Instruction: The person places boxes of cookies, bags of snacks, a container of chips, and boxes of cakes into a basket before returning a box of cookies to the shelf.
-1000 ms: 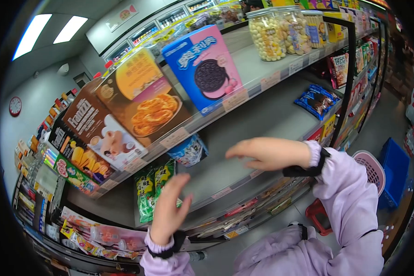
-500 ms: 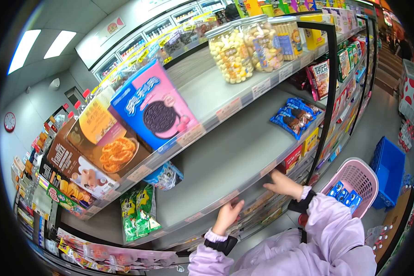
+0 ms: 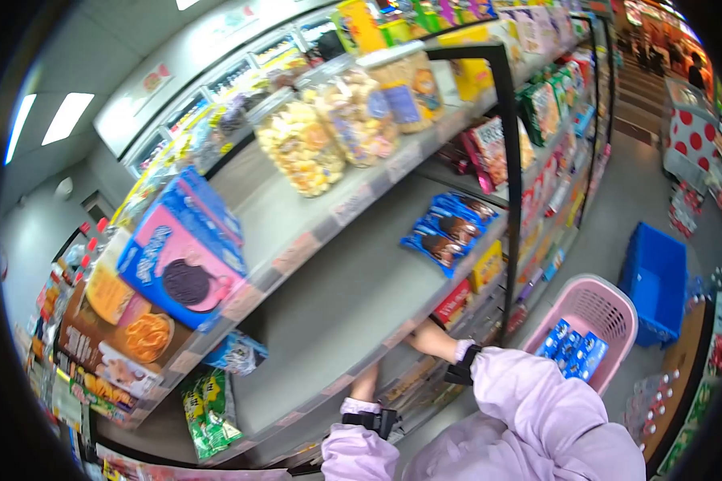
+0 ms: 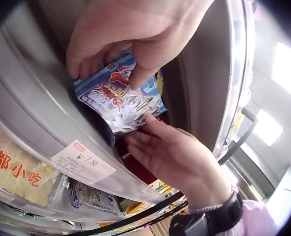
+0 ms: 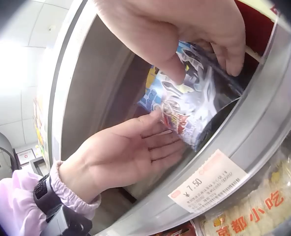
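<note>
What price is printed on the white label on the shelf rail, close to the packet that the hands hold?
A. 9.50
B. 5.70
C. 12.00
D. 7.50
D: the white label on the grey shelf rail, near the blue packet, reads 7.50 after a yen sign.

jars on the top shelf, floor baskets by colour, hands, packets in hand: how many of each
jars: 3
pink basket: 1
blue crate: 1
hands: 2, the left hand and the right hand
packet: 1, pinched by both hands
total: 8
</note>
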`<action>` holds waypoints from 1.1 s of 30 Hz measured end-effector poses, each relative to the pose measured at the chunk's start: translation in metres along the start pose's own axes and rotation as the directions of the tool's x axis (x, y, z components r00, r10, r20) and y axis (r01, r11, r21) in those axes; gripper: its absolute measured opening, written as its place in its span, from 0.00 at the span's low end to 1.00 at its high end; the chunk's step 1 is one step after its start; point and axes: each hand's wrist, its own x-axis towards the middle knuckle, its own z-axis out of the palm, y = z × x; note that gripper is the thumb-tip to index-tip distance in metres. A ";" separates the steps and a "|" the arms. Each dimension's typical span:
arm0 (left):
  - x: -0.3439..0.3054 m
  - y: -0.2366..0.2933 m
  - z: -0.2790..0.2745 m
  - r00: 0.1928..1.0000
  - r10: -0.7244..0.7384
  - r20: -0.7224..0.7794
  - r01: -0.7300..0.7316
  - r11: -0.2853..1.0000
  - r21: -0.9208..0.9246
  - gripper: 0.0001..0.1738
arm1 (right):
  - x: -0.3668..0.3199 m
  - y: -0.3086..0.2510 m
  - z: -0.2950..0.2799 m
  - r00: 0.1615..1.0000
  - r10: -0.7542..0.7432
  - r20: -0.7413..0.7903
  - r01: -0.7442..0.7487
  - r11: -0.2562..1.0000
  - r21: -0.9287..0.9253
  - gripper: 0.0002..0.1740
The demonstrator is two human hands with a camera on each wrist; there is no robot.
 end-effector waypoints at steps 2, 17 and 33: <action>-0.003 0.013 -0.006 1.000 0.014 -0.002 -0.014 1.000 0.015 0.24 | 0.000 -0.012 -0.009 1.000 0.024 -0.020 -0.023 0.999 0.027 0.27; -0.150 0.062 -0.054 0.906 -0.286 0.311 0.417 0.731 -0.540 0.34 | -0.107 -0.088 -0.099 0.755 0.038 0.655 -0.245 0.943 0.227 0.37; -0.177 0.123 -0.188 0.997 0.016 -0.076 -0.049 0.887 -0.459 0.49 | -0.094 -0.232 -0.075 0.871 -0.323 0.372 0.162 0.901 0.402 0.35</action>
